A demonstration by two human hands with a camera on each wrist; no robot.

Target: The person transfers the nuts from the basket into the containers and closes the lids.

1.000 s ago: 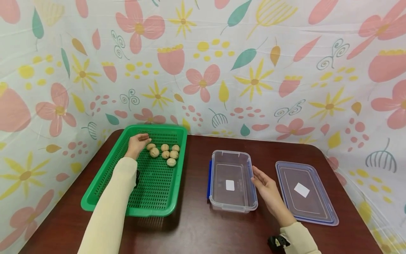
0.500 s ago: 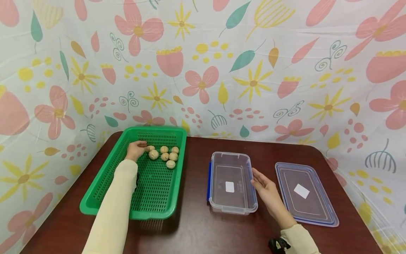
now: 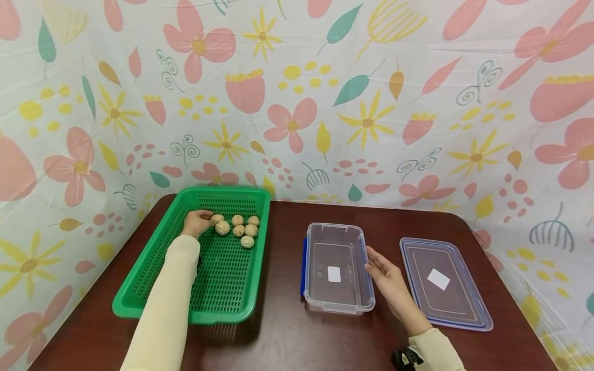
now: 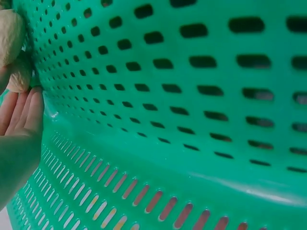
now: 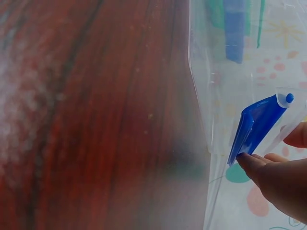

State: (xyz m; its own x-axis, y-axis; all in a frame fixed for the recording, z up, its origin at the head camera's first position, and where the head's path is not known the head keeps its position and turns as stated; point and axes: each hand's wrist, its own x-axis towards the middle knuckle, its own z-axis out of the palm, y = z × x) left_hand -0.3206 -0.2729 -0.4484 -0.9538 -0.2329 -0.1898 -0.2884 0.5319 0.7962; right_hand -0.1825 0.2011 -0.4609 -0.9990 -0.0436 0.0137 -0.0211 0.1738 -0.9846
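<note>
Several walnuts [image 3: 223,228] lie in the upper right part of a green basket [image 3: 257,268]. My left hand [image 3: 197,223] is inside the basket at their left, its fingertips at the leftmost walnut [image 3: 216,220]. In the left wrist view the left hand [image 4: 21,120] has nearly straight fingers beside a walnut [image 4: 19,74]; its grip is partly out of frame. An open clear box [image 3: 334,304] stands at the centre right. My right hand [image 3: 392,283] rests along its right side with extended fingers, which touch a blue latch [image 5: 261,122] in the right wrist view.
A clear lid [image 3: 447,304] with a blue edge and a white label lies on the dark red table [image 3: 287,340], right of the box. Another blue latch [image 3: 303,268] hangs at the box's left side. A patterned cloth [image 3: 297,67] hangs behind the table.
My left hand has lowered from above the basket's upper left to the leftmost walnut. The right hand has stayed at the box. The head view has shifted slightly.
</note>
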